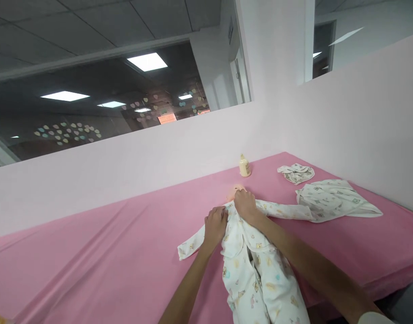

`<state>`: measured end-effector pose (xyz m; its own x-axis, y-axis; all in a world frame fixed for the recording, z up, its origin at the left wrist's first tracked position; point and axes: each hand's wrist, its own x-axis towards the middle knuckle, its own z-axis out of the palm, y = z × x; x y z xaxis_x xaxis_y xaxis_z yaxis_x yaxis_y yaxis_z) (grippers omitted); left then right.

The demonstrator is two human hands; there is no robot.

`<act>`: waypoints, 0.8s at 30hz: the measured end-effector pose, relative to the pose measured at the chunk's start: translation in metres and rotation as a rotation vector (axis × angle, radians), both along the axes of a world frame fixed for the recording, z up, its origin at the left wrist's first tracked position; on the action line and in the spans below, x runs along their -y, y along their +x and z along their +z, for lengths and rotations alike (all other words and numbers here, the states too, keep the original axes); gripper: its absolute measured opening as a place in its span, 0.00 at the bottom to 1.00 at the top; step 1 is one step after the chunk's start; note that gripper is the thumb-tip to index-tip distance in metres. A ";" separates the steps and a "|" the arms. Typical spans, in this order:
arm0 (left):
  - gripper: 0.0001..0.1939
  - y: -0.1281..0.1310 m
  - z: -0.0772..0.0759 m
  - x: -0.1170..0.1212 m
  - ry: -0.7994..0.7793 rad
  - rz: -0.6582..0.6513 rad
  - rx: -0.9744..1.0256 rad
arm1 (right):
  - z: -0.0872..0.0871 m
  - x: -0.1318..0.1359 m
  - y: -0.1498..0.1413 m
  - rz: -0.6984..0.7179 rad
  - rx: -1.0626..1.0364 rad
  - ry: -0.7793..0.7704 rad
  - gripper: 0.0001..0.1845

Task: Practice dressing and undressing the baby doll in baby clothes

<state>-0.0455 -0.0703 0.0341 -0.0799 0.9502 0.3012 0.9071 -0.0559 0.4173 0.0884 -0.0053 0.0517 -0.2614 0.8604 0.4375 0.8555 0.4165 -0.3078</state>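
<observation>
A doll (231, 194) lies on its back, with only part of its head showing past my right hand. Over it is a white baby outfit (240, 270) with small coloured animal prints, its sleeves spread out to both sides. My left hand (215, 225) is closed, fingers curled on the outfit's left shoulder. At the collar, close to the doll's head, my right hand (246, 204) pinches the cloth. The right fingers partly cover the doll's face. Both trouser legs hang toward me at the bottom of the view.
A pink sheet (101, 261) covers the table. A cream pump bottle (244, 166) stands near the wall. To the right lie a folded printed cloth (296, 173) and a larger printed garment (338, 200), touching the right sleeve. White walls with windows (108, 103) border the table.
</observation>
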 end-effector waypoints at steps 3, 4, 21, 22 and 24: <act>0.19 0.004 0.006 0.001 -0.037 0.025 -0.015 | 0.000 0.007 0.001 -0.071 -0.024 -0.027 0.18; 0.18 0.006 0.009 0.000 -0.043 0.018 -0.010 | 0.000 0.008 0.003 -0.067 -0.044 -0.022 0.17; 0.12 0.032 0.021 -0.029 0.102 -0.104 0.111 | -0.009 0.009 0.024 -0.099 -0.559 -0.085 0.13; 0.12 0.032 0.020 -0.028 0.122 -0.077 0.125 | -0.007 0.012 0.025 -0.151 -0.579 -0.078 0.14; 0.11 0.032 0.017 -0.025 0.151 -0.020 0.175 | -0.004 0.020 0.026 -0.195 -0.586 -0.045 0.14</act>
<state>-0.0136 -0.0454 0.0506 -0.1251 0.8971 0.4237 0.8198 -0.1470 0.5534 0.1148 -0.0258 0.0476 0.1753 0.8891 0.4228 0.5979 0.2450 -0.7632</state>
